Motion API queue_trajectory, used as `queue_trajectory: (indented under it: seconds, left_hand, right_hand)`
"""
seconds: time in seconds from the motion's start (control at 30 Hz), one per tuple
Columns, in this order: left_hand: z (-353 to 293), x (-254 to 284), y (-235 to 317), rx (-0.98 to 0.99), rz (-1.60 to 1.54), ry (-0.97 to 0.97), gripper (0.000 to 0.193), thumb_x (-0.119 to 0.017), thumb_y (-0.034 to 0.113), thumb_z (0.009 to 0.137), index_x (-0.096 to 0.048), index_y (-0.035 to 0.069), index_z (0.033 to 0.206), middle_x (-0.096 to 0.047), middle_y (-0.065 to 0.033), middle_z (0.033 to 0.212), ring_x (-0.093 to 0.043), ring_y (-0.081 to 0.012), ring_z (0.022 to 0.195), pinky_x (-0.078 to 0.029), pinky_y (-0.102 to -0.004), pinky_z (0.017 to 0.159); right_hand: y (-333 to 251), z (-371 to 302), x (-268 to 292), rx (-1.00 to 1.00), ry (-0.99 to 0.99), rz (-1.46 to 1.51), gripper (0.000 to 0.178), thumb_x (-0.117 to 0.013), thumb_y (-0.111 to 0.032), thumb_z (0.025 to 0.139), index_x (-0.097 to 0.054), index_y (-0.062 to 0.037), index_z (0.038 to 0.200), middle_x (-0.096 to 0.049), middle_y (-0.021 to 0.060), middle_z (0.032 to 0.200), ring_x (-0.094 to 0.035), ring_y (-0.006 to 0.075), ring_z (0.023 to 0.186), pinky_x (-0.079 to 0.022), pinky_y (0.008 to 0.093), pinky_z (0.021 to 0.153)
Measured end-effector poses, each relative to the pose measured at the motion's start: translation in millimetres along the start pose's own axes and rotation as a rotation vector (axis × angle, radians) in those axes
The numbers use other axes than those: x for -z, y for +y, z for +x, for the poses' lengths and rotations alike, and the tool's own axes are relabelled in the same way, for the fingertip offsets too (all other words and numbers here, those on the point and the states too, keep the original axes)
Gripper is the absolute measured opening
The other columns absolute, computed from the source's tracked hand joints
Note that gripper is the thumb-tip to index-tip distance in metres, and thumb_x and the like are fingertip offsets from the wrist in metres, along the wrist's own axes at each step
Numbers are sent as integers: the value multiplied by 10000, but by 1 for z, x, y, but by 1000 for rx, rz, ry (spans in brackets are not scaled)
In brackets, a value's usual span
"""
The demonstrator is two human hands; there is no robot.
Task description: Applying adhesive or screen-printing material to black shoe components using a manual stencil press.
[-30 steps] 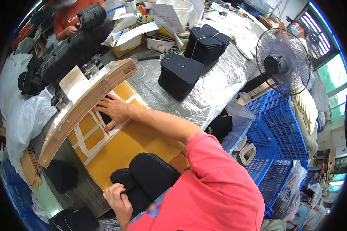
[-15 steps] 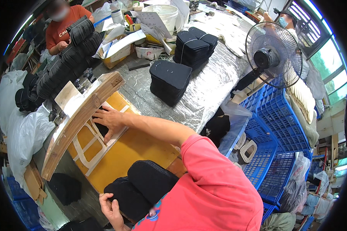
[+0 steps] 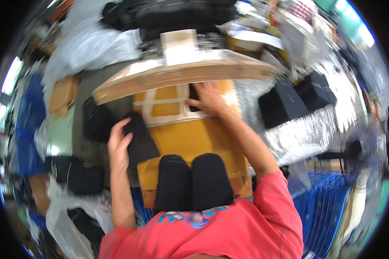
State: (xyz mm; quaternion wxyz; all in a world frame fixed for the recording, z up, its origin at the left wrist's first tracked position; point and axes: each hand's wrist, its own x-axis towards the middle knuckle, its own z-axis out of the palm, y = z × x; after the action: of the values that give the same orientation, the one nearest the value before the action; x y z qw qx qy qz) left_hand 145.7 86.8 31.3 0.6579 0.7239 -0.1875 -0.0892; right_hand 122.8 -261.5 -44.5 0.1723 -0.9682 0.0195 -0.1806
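Overlapping the left side of the yellow board point(image 3: 186, 134), head view: one black sheet point(image 3: 141, 140), presumably light, pliable, best pinched by an edge. Left hand point(image 3: 119, 146) at its edge, fingers parted, grip unclear. Right hand point(image 3: 209, 98), fingers spread, over white frame point(image 3: 148, 103).

Interior of a small production workshop. Evidence: a worktable point(image 3: 101, 84) carrying a yellow board point(image 3: 190, 134), with a thick wooden frame point(image 3: 186, 72) at the board's far end; stacks of like-shaped black pieces point(image 3: 282, 103) at right; bundled dark goods point(image 3: 181, 15) along the far side; blue plastic crates point(image 3: 322, 207) at near right; silvery sheeting point(image 3: 298, 136) over the table's right part; and whitish plastic bags point(image 3: 90, 47) at far left.
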Motion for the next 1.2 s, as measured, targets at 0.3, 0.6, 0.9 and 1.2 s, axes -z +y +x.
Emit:
queue_trajectory:
  seconds: [0.3,0.6,0.9,1.2]
  left_hand:
    - [136,-70,-88,-195,401,-6,350,-565,8,874,-589,-13,1222,-597,-195,1262,-540,-323,1202,-394,-394,1024]
    - [111,-101,-75,-464,896,-115,477,-576,141,913,-464,-67,1328,-485,-293,1335,-392,-446,1290,-281,-536,1084]
    - [117,-95,-63,-301,1003,-332,597,-585,259,932,-393,-24,1421,-434,-261,1432,-314,-419,1379,-215,-530,1138]
    - [113,-101,-74,-523,985,-340,608,-536,341,957,-394,27,1458,-393,-224,1489,-288,-399,1408,-172,-515,1164]
  right_hand:
    - [-17,4,2,-16,79,163,632,-751,-418,810,-591,-26,1279,-593,234,1262,-509,415,1200,-371,477,1042]
    - [-3,2,-1,-88,108,178,515,-767,-372,811,-649,-21,1169,-643,231,1166,-566,418,1113,-439,475,949]
    - [-8,4,-1,-59,149,148,502,-759,-373,820,-654,-25,1166,-651,227,1154,-574,420,1106,-437,480,959]
    - [-7,4,1,-39,155,147,498,-763,-353,819,-655,-10,1164,-656,234,1133,-586,422,1076,-442,481,947]
